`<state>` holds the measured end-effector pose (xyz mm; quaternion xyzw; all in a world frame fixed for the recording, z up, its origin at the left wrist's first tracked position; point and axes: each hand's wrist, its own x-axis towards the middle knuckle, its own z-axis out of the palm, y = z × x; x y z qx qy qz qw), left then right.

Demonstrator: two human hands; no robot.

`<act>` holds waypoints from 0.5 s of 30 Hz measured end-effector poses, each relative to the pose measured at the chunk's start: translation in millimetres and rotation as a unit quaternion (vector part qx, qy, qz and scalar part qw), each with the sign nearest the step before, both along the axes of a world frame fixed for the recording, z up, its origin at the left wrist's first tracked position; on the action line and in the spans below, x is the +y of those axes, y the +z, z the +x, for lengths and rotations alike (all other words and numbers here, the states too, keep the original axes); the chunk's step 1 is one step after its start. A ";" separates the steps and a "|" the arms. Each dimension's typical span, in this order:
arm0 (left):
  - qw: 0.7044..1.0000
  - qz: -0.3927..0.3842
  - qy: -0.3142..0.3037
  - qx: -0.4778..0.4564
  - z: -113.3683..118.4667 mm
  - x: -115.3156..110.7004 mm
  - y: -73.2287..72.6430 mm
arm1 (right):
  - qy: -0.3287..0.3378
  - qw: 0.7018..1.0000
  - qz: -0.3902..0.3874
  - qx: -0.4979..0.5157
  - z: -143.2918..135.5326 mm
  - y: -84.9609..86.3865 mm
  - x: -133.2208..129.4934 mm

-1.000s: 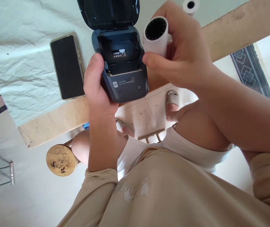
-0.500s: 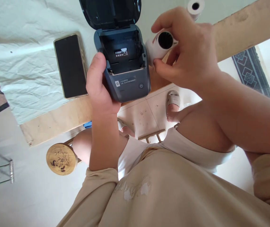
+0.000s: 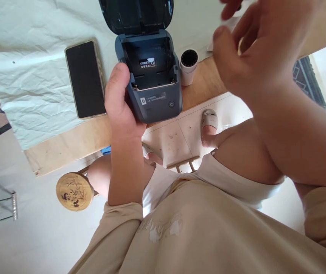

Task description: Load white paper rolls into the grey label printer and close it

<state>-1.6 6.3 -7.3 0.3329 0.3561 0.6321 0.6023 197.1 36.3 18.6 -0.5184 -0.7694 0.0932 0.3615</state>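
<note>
My left hand [image 3: 123,99] is wrapped around a dark blue label printer [image 3: 154,102], its thumb on the near-left rim. The printer's black lid [image 3: 138,15] stands raised, and its paper bay holds no roll. Just right of the printer, a small white paper roll [image 3: 189,68] with a dark core stands upright on the table, untouched. My right hand [image 3: 254,42] hovers at the upper right, its fingers apart and somewhat blurred. Another white roll [image 3: 232,23] lies mostly hidden behind those fingers; whether they touch it is unclear.
A smartphone [image 3: 85,80] lies face up on the pale green cloth [image 3: 37,68], left of the printer. The wooden table edge [image 3: 71,139] runs across in front of me. A round wooden stool [image 3: 75,191] stands at the lower left.
My right hand has let go of the white roll beside the printer and moved up and right toward the other roll. The printer has shifted very slightly right in my left hand.
</note>
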 end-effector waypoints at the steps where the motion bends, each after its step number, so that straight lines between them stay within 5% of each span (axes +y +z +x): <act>1: 1.000 -0.003 0.004 -0.003 -0.3 0.2 -0.5 | -0.033 0.999 -0.003 -0.018 3.1 0.5 4.0; 4: 1.000 -0.007 0.011 -0.014 -0.3 0.8 -1.9 | -0.098 0.989 -0.054 -0.099 7.9 -2.7 15.7; 10: 1.000 -0.001 0.014 0.000 0.7 1.1 -2.7 | -0.010 0.980 -0.128 -0.152 1.1 -9.4 17.7; 15: 1.000 -0.008 0.000 0.017 1.1 0.5 -1.0 | -0.053 0.977 -0.139 -0.151 -1.4 -3.3 13.8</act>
